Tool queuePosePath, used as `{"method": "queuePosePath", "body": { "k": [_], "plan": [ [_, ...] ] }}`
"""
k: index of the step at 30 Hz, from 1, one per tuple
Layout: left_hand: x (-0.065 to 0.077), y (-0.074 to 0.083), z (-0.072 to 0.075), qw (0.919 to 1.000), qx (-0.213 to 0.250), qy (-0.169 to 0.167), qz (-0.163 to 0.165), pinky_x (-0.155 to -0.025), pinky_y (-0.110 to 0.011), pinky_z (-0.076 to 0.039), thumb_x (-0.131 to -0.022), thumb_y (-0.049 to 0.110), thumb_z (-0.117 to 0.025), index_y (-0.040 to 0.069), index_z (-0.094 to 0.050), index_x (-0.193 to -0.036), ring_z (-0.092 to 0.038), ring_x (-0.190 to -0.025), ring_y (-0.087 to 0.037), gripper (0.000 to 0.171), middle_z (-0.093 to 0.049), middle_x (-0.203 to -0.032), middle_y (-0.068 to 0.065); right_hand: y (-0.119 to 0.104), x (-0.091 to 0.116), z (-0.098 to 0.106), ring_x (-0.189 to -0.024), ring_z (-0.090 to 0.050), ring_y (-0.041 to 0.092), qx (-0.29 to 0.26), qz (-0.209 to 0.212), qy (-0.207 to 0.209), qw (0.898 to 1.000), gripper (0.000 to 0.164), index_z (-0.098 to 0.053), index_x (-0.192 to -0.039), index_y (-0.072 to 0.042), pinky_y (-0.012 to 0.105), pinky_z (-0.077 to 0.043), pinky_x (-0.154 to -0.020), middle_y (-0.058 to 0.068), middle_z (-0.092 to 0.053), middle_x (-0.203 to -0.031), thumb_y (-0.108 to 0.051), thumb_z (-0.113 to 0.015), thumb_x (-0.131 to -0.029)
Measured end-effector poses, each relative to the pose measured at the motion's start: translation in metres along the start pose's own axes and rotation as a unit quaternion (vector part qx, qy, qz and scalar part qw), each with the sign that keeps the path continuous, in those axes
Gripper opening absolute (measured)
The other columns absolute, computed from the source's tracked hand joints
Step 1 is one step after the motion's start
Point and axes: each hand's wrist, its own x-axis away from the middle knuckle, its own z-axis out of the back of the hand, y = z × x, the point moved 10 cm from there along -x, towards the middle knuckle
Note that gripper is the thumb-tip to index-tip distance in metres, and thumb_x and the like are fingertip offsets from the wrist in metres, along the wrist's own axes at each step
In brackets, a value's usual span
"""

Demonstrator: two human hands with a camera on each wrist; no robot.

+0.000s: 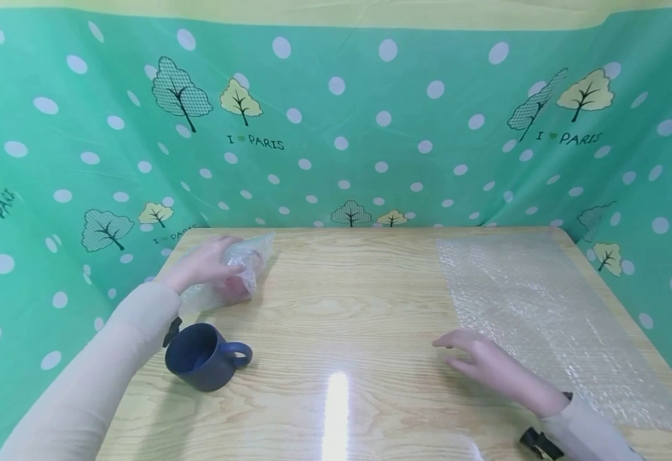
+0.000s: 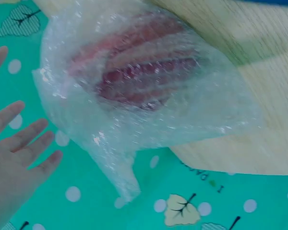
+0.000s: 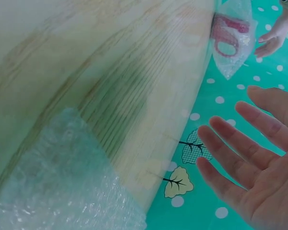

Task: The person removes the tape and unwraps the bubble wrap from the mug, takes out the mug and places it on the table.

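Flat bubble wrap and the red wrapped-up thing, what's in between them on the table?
Just bare wood: in the head view, nothing sits on the table between the flat bubble wrap and the red wrapped-up thing.

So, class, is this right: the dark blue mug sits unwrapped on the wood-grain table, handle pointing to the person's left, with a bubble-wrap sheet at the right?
The handle is misread: the head view shows it pointing to the person's right. The dark blue mug does sit unwrapped on the wood-grain table, with the bubble-wrap sheet at the right.
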Motion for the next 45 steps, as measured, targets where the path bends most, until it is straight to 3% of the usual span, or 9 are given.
{"method": "queuePosePath", "body": {
  "k": [12, 23, 33, 45],
  "plan": [
    [-0.003, -0.023, -0.004, 0.9999, 0.014, -0.007, 0.006, -0.099, -0.06, -0.021, -0.081, 0.039, -0.06, -0.004, -0.031, -0.132, -0.024, -0.122, -0.047, 0.073, -0.03, -0.133, -0.031, -0.004, 0.003, -0.001, -0.087, -0.06, 0.02, 0.008, 0.023, 0.014, 1.0, 0.023, -0.062, -0.101, -0.005, 0.035, -0.052, -0.074, 0.007, -0.064, -0.099, -0.008, -0.063, -0.078],
    [-0.005, -0.035, -0.009, 0.9998, 0.016, -0.006, 0.006, -0.096, -0.062, -0.023, -0.073, 0.041, -0.068, -0.003, -0.031, -0.133, -0.026, -0.12, -0.047, 0.082, -0.028, -0.132, -0.031, -0.001, 0.003, -0.003, -0.085, -0.061, 0.02, -0.001, 0.019, 0.008, 1.0, 0.023, -0.062, -0.102, -0.004, 0.034, -0.052, -0.073, 0.008, -0.064, -0.1, -0.007, -0.061, -0.079],
    [-0.01, -0.039, -0.015, 0.9998, -0.004, -0.008, 0.016, -0.093, -0.066, -0.023, -0.066, 0.041, -0.073, 0.002, -0.028, -0.135, -0.027, -0.118, -0.049, 0.091, -0.028, -0.132, -0.031, 0.0, 0.002, -0.003, -0.084, -0.061, 0.02, -0.006, 0.026, 0.003, 1.0, 0.023, -0.062, -0.103, -0.003, 0.034, -0.052, -0.072, 0.009, -0.064, -0.099, -0.007, -0.061, -0.08],
    [-0.019, -0.043, -0.021, 0.9977, -0.049, -0.029, 0.036, -0.092, -0.065, -0.02, -0.057, 0.041, -0.076, 0.006, -0.027, -0.135, -0.033, -0.11, -0.043, 0.098, -0.037, -0.121, -0.028, 0.01, 0.004, -0.007, -0.086, -0.059, 0.019, -0.014, -0.014, -0.016, 1.0, 0.023, -0.061, -0.105, -0.004, 0.035, -0.051, -0.074, 0.008, -0.063, -0.101, -0.01, -0.058, -0.083]
  ]
}}
